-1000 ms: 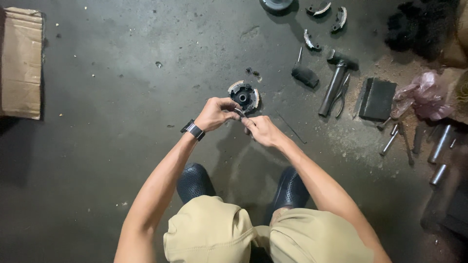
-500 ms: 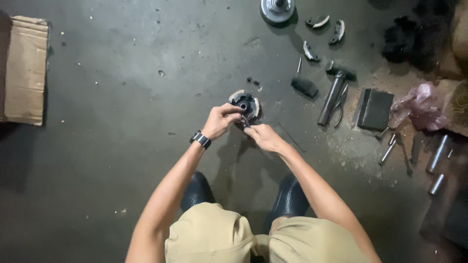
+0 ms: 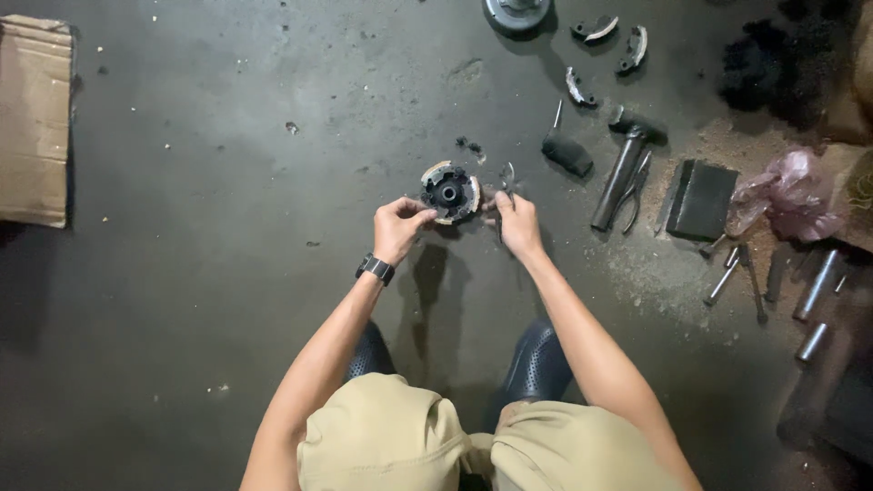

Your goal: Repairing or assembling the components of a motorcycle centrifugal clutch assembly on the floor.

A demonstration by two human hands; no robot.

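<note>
The round clutch assembly (image 3: 449, 192) sits on the concrete floor (image 3: 227, 273), straight ahead of the squatting person's knees. It serves as the reference for all positions below.

The left hand (image 3: 397, 229) is at its near-left edge, fingertips closed on the rim. A dark wristwatch (image 3: 375, 268) is on that wrist. The right hand (image 3: 516, 223) is just right of the assembly, fingers curled around small pliers (image 3: 506, 182) whose tips point up and away. Whether the pliers touch the assembly cannot be told.

Compared with 0.5 s ago, both hands have separated: they were bunched together at the near edge of the assembly, and the right hand now stands clear to the right with the pliers visible above it. The assembly remains on the floor.

Right of the assembly lie a black brush (image 3: 566, 153), then a hammer (image 3: 624, 164), then a dark flat block (image 3: 702, 200). Beyond these, 3 curved brake shoes (image 3: 602, 29) lie up and to the right. Far left lies a piece of cardboard (image 3: 35, 118).
</note>
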